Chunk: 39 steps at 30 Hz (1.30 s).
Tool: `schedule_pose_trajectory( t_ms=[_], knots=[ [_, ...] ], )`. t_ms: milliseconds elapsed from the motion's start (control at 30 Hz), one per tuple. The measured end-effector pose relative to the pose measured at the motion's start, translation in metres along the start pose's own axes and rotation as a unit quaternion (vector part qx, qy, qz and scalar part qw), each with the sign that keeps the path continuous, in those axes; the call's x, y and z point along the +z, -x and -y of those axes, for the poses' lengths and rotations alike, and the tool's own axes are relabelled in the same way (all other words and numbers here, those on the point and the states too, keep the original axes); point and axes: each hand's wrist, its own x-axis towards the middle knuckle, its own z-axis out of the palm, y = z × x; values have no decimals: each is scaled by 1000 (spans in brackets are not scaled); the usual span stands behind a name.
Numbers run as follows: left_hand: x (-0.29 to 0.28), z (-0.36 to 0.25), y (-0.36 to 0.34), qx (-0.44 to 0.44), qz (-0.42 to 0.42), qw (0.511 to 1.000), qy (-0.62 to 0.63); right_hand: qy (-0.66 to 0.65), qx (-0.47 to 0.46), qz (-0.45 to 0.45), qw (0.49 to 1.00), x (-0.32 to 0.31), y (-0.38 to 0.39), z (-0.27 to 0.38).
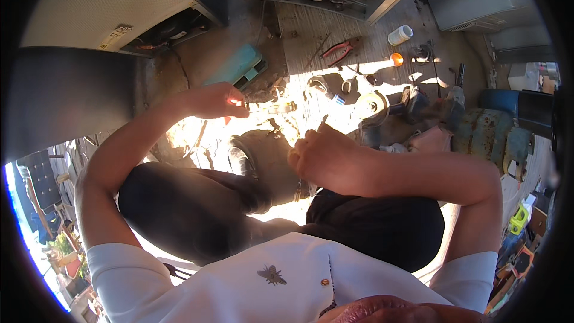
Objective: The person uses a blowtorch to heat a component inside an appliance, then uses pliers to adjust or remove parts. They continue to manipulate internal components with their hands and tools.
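My left hand (222, 101) is closed in a pinch in strong sunlight, left of the middle. A thin, bright piece (280, 107) lies just right of its fingertips; glare hides whether the hand holds it. My right hand (323, 153) is curled into a fist, lower and to the right. A small dark tip (324, 119) shows above its knuckles, but what the fingers grip is hidden. The hands are apart, above the sunlit floor between my knees. A teal plastic case (236, 67) rests behind my left hand. Beyond my right hand is a round tan disc (373, 105) with a central hole.
Red-handled pliers (338, 53), a white jar (400, 35) on its side and an orange cap (396, 59) lie farther back. A rusty gas cylinder (485, 136) is at the right. Refrigerator cabinets (113, 0) with open compressor bays stand along the far side.
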Motion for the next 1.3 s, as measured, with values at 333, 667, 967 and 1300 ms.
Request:
schedule_pose_trajectory(
  t_ms=[333,667,967,1300],
  knots=[
    [221,110,101,-111,-42,839,531,36,-179,136,974,-83,-87,53],
    [323,127,118,-155,-43,757,633,-374,-122,305,867,10,-136,13],
    [180,172,87,3,-258,928,268,-642,336,-292,624,123,-117,-78],
    [21,27,9,116,-308,940,84,-418,304,-231,824,175,-46,21]
  ],
)
